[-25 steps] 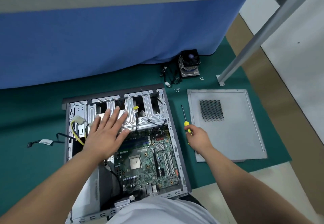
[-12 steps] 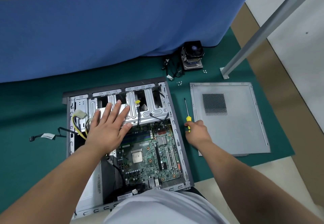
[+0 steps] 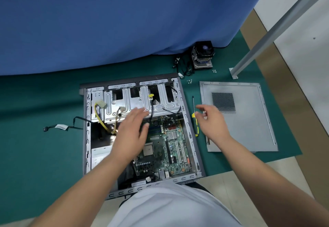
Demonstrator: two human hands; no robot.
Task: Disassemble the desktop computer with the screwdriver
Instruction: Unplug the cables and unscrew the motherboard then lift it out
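Note:
The open desktop case (image 3: 193, 137) lies flat on a green mat, its green motherboard (image 3: 170, 148) and metal drive cage (image 3: 135, 105) exposed. My left hand (image 3: 132, 134) hovers over the cage's near edge and the board, fingers straight and blurred, holding nothing. The screwdriver (image 3: 194, 114), yellow handle and dark shaft, lies on the mat just right of the case. My right hand (image 3: 211, 121) is above the mat right beside it, fingers loosely spread, holding nothing.
The removed side panel (image 3: 249, 120) lies right of the screwdriver. A CPU cooler (image 3: 203, 54) with cables and loose screws (image 3: 189, 81) sits at the back by a blue cloth. A slanted metal leg (image 3: 263, 45) stands at the right. A loose cable (image 3: 58, 126) trails left.
My right hand has let go of the screwdriver and lifted away to the right. My left hand has lifted off the drive cage and moved toward the motherboard.

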